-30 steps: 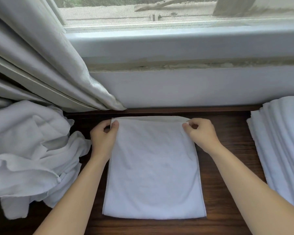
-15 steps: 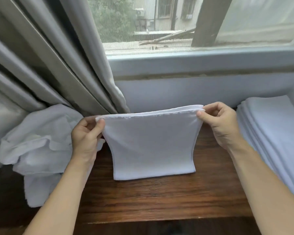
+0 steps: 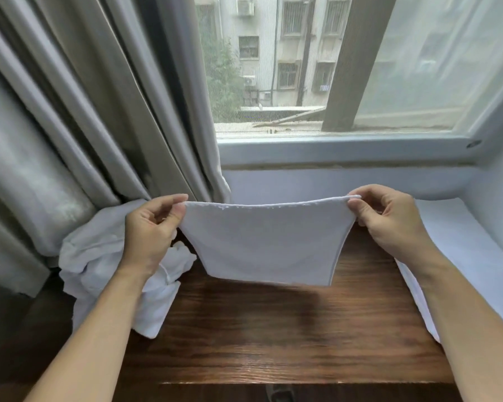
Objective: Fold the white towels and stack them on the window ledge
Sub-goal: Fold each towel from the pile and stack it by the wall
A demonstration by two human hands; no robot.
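A folded white towel (image 3: pixel 267 245) hangs in the air above the dark wooden ledge (image 3: pixel 273 329), its lower edge clear of the wood. My left hand (image 3: pixel 151 230) pinches its top left corner and my right hand (image 3: pixel 389 221) pinches its top right corner. A stack of folded white towels (image 3: pixel 459 256) lies on the ledge at the right, partly behind my right forearm. A heap of crumpled white towels (image 3: pixel 99 256) sits at the left, partly behind my left hand and forearm.
Grey curtains (image 3: pixel 84 111) hang at the left down to the towel heap. The window frame (image 3: pixel 331 149) and the white wall below it close off the back. The ledge's front edge runs across the bottom of the view.
Both hands lifted the folded towel off the ledge by its far corners; it now hangs free above the wood. The view tilted up toward the window.
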